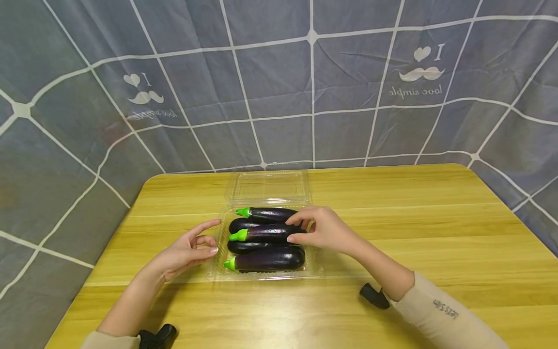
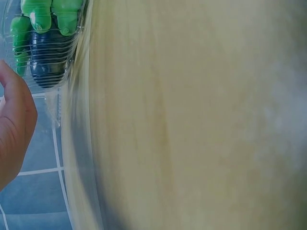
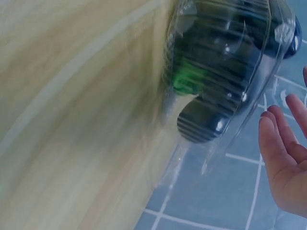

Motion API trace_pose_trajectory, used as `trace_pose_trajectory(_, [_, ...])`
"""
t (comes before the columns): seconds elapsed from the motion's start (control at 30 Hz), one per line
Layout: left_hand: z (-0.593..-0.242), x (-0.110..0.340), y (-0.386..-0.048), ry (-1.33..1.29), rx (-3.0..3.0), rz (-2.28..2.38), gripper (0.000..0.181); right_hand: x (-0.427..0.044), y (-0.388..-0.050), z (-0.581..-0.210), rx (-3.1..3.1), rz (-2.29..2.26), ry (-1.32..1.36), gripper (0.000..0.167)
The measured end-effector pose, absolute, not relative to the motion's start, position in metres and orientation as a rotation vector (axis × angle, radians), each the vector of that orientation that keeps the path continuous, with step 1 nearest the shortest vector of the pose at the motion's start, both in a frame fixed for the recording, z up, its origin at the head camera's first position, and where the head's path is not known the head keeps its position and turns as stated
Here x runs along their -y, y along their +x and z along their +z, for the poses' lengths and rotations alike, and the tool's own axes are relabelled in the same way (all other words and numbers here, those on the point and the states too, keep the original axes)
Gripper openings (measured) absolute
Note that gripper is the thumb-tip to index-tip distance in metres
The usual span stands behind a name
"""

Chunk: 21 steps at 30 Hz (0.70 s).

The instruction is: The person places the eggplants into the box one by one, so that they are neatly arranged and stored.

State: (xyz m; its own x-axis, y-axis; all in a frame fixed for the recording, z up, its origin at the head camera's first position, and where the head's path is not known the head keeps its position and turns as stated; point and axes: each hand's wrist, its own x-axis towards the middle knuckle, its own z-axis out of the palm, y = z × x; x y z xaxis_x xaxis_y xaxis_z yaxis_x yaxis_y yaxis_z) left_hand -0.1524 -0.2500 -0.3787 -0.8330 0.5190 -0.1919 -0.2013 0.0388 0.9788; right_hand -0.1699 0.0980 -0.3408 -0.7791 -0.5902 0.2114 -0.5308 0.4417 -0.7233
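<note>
Several dark purple eggplants with green caps lie side by side in a clear plastic clamshell box [image 1: 266, 277]. One eggplant [image 1: 266, 233] sits on top in the middle, its cap to the left. My right hand [image 1: 324, 230] pinches its right end, thumb on the near side and fingers on the far side. In the right wrist view the other fingers of the right hand [image 3: 290, 158] are loosely bent beside the box, and the pinch is out of frame. My left hand [image 1: 185, 252] is beside the box's left edge, fingers spread and lightly bent, holding nothing.
The box's clear lid [image 1: 270, 186] stands open at the back. Everything rests on a wooden table [image 1: 414, 213] with a grey checked curtain [image 1: 279, 92] behind it. Black wrist straps [image 1: 375, 295] show on both forearms.
</note>
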Motion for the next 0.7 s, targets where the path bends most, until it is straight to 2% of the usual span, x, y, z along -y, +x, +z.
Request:
trace_pose_trajectory(0.27, [-0.377, 0.249, -0.152, 0.309, -1.812, 1.850, 0.073, -0.109, -0.178, -0.339, -2.526, -1.477, -0.803, 0.033])
trace_pose_trajectory(0.7, [-0.380, 0.249, -0.152, 0.316, -1.816, 1.844, 0.072, -0.127, -0.199, -0.347, -2.515, -1.579, -0.570, 0.040])
